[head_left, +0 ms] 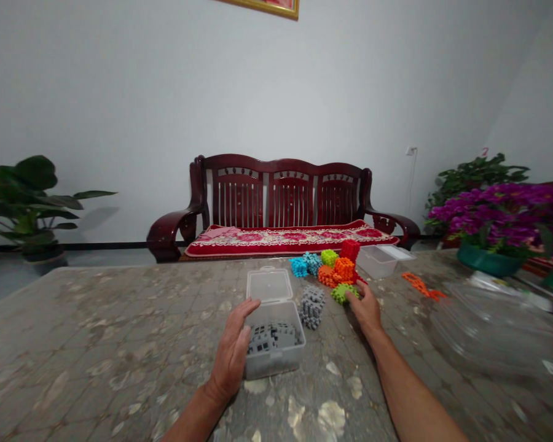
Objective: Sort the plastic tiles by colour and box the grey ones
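Note:
My left hand [233, 353] rests against the left side of a clear plastic box [274, 362], its fingers stretched out and the thumb apart. Grey interlocking pieces [271, 336] lie inside the box, whose hinged lid [270, 285] is folded back. My right hand [365, 307] has its thumb and fingers around a lime green block of joined pieces [343, 293] on the table. Between the box and that hand stands a grey block [312, 307] of joined pieces. Orange blocks [344, 270], a red block [350, 250], blue blocks [311, 263] and another green block [329, 257] are clustered behind.
A second clear box [376, 262] sits beyond my right hand. An orange chain of pieces [421, 285] and clear plastic containers [502, 325] lie at right, near purple flowers in a green pot [488, 260]. A wooden bench [288, 196] stands behind the patterned table [120, 344].

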The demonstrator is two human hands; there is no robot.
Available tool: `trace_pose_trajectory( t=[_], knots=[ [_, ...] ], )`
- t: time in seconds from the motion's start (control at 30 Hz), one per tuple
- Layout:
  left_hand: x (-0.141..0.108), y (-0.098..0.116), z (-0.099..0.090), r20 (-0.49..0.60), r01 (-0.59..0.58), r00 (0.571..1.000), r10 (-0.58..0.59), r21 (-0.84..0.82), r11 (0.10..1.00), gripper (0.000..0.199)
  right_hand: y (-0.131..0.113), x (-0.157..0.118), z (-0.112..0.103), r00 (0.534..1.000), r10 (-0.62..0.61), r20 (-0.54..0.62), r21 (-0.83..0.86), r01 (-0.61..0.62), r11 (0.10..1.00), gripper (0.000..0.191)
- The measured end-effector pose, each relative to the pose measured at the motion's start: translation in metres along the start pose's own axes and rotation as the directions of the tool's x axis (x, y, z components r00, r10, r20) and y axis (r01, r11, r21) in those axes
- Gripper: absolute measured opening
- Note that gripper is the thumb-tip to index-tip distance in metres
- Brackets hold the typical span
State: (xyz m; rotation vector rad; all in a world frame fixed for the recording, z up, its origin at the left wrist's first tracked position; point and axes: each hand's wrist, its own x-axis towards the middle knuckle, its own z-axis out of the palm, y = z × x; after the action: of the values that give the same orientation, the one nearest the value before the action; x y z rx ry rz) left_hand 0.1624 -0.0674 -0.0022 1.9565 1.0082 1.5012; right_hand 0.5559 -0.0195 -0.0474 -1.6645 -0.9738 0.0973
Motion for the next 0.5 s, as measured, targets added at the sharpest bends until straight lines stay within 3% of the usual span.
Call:
trace_pose_trajectory(
  t=[0.13, 0.33, 0.5],
  knots=[
    [0.0, -0.001, 0.001, 0.008, 0.018, 1.0, -0.018, -0.002, 1.0, 0.048, -0.007, -0.003, -0.004, 0.998, -0.051, 0.021, -0.079, 0.053, 0.995, 0.064],
    [-0.001, -0.003, 0.001, 0.003, 0.016, 1.0, -0.016, -0.006, 1.0, 0.048, -0.025, -0.014, -0.007, 0.972, -0.187, 0.142, -0.304, 0.223, 0.926, 0.067],
    [-0.001, -0.004, 0.0, 0.008, 0.016, 1.0, -0.016, -0.004, 1.0, 0.047, -0.027, -0.016, -0.007, 0.973, -0.165, 0.16, -0.335, 0.211, 0.918, 0.055]
  ],
)
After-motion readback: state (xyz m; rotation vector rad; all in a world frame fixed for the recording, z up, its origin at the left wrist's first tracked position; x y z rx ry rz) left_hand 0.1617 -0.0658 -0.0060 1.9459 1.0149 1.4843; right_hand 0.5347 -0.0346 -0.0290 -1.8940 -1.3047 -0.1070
